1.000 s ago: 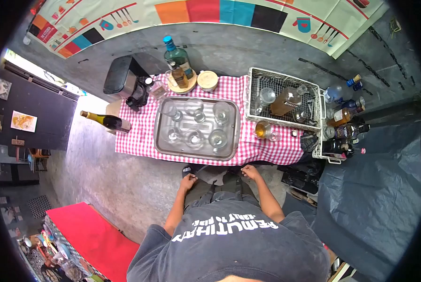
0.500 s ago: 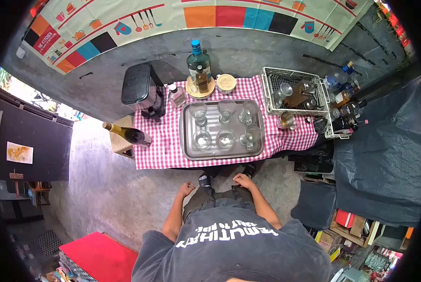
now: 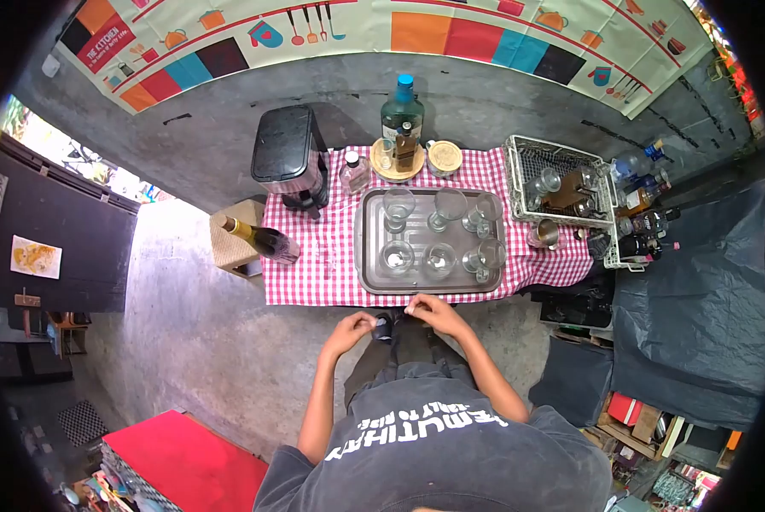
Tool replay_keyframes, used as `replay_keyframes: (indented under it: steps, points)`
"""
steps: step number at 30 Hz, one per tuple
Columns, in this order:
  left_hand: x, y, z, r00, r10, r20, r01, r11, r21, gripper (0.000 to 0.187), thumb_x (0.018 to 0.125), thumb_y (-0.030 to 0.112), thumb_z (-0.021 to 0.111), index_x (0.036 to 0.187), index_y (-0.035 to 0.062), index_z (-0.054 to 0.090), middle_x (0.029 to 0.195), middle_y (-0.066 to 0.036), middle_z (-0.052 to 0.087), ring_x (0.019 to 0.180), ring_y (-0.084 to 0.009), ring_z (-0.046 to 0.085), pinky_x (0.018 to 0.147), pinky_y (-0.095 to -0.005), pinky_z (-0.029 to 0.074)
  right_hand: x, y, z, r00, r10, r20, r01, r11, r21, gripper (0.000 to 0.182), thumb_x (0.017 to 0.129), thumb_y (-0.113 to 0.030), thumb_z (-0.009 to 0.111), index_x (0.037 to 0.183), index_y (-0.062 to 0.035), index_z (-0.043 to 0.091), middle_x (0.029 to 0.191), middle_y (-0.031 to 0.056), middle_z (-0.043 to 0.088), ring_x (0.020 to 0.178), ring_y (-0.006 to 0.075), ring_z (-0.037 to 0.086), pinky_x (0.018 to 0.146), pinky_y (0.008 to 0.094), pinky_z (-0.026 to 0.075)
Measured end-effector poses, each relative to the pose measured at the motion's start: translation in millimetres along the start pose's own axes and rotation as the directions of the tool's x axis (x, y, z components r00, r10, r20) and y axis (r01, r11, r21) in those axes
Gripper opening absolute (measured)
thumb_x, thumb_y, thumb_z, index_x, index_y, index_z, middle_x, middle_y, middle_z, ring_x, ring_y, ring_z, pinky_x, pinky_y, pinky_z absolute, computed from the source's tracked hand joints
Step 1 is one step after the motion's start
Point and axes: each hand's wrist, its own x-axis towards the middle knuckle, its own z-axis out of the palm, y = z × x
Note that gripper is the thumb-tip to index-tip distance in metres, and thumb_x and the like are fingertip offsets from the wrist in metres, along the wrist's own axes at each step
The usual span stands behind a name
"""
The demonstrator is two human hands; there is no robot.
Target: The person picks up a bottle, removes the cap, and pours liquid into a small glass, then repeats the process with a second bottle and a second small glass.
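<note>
Head view: at centre frame, just below the near edge of the checked tablecloth, the left hand is loosely curled and empty, while the right hand hangs fingers-down beside it; whether it holds anything I cannot tell. Just above them sits the metal tray carrying six glasses. A careless upward reach could likely catch the tray's rim and topple them. At left, a wine bottle lies overhanging the table edge.

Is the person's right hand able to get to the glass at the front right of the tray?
Probably yes. The right hand sits just below the tray's near edge, and nothing lies between it and the front right glass.
</note>
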Motion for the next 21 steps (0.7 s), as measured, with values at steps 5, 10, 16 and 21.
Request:
replay_keyframes:
  steps: [5, 10, 16, 21]
  points:
    - [17.4, 64.1, -32.5, 0.998, 0.06, -0.033, -0.068, 0.915, -0.398, 0.027, 0.096, 0.019, 0.061, 0.115, 0.001, 0.062, 0.102, -0.005, 0.066, 0.096, -0.0128, 0.061, 0.085, -0.0285, 0.047, 14.5, -100.6, -12.5, 0.983, -0.16, -0.092, 0.171, 0.976, 0.131, 0.019, 0.095, -0.021, 0.065, 0.099, -0.0026, 0.06, 0.091, -0.0007, 0.062, 0.087, 0.0076, 0.057, 0.08, 0.0271, 0.047]
    - [50.6, 142.9, -65.8, 0.977, 0.117, -0.176, -0.182, 0.892, -0.413, 0.031, 0.097, 0.023, 0.061, 0.118, -0.0002, 0.058, 0.099, -0.005, 0.065, 0.095, -0.0124, 0.061, 0.084, -0.0273, 0.048, 41.0, -156.9, -58.0, 0.935, -0.318, -0.157, 0.336, 0.936, 0.104, 0.013, 0.095, -0.014, 0.063, 0.095, -0.001, 0.06, 0.098, 0.004, 0.066, 0.095, 0.0101, 0.061, 0.087, 0.029, 0.048]
    - [110.7, 206.6, -98.0, 0.905, 0.239, -0.352, -0.33, 0.917, -0.226, 0.024, 0.095, 0.016, 0.064, 0.112, 0.0007, 0.061, 0.085, 0.001, 0.06, 0.078, -0.0057, 0.054, 0.074, -0.0215, 0.044, 84.0, -196.3, -122.6, 0.889, -0.404, -0.214, 0.43, 0.898, 0.09, 0.013, 0.094, -0.012, 0.063, 0.09, -0.001, 0.057, 0.097, 0.0064, 0.066, 0.096, 0.0126, 0.062, 0.09, 0.0308, 0.048]
    - [171.7, 251.6, -109.7, 0.831, 0.317, -0.457, -0.421, 0.896, -0.144, 0.023, 0.091, 0.016, 0.068, 0.106, -0.0003, 0.062, 0.087, -0.002, 0.063, 0.08, -0.0077, 0.057, 0.076, -0.0235, 0.046, 145.8, -199.7, -161.3, 0.818, -0.471, -0.331, 0.483, 0.874, -0.051, 0.017, 0.093, -0.013, 0.066, 0.087, -0.0018, 0.054, 0.084, 0.0014, 0.06, 0.082, 0.0086, 0.06, 0.077, 0.0262, 0.05]
